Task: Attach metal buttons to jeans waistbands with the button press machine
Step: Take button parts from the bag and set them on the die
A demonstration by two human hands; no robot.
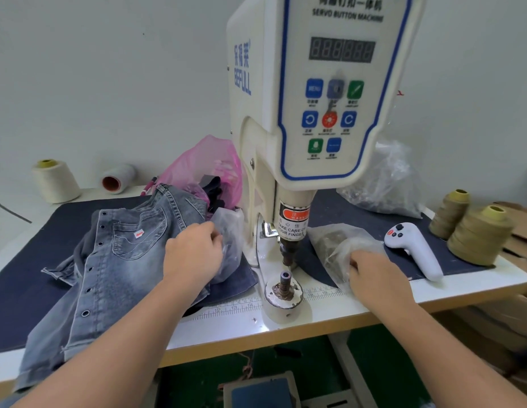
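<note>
1. Nearest you, a pedal-like unit (260,390) sat on the floor under the table (330,313), whose front edge carried a printed ruler.
2. Your left hand (193,254) reached over the grey denim garment (109,269), its fingers curled into a clear plastic bag (229,240) just left of the press; what they held inside could not be told.
3. Your right hand (374,272) gripped a second clear bag (337,245) just right of the press, apparently holding small metal parts, the fingers bunched in the plastic.
4. Between your hands, the lower die (285,282) of the button press machine (324,98) stood bare, no cloth under the punch, so you seemed to be fetching button parts, with pressing yet to come.
5. The garment lay crumpled to the left, touching the dark cloth mat (359,213); a row of metal eyelets showed along its edge, though no fitted button was visible.
6. Farther off sat a white handheld controller (412,248), olive thread cones (474,234), a pink bag (209,163), cream cones (54,181) and a plain pale wall (109,69).
</note>
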